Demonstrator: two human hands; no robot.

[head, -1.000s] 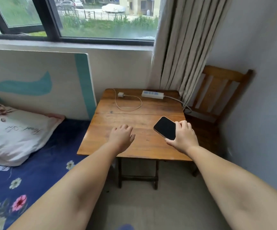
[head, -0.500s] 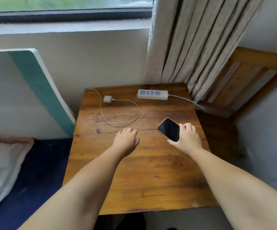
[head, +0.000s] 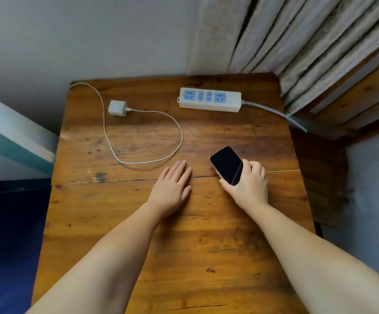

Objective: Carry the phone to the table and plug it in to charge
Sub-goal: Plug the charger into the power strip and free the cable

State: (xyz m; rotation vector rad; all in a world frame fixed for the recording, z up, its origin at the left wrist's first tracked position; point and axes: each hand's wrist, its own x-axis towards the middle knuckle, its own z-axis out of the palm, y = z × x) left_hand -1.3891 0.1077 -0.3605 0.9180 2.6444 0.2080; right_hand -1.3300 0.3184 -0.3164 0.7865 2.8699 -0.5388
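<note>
- We are now leaning right over the counter (head: 120, 223), which a second ago was only ahead of us; the carry is about done.
- Our right hand (head: 247, 184) is gripping the phone (head: 226, 165) low over the wood; whether it touches, we cannot tell.
- Our left hand (head: 172, 186) is flattening out empty, near the cable (head: 177, 130).
- The charger (head: 117, 108) is lying unplugged beside the power strip (head: 209, 99).

Power strip (head: 209, 100) lies at the bench (head: 206, 245) far edge. Left of the strip: charger (head: 117, 108), cable (head: 143, 137) looping nearer. Nearer than the strip: phone (head: 226, 164) in right hand (head: 248, 185); left hand (head: 171, 189) left of phone. Curtain (head: 297, 37) behind the strip.
</note>
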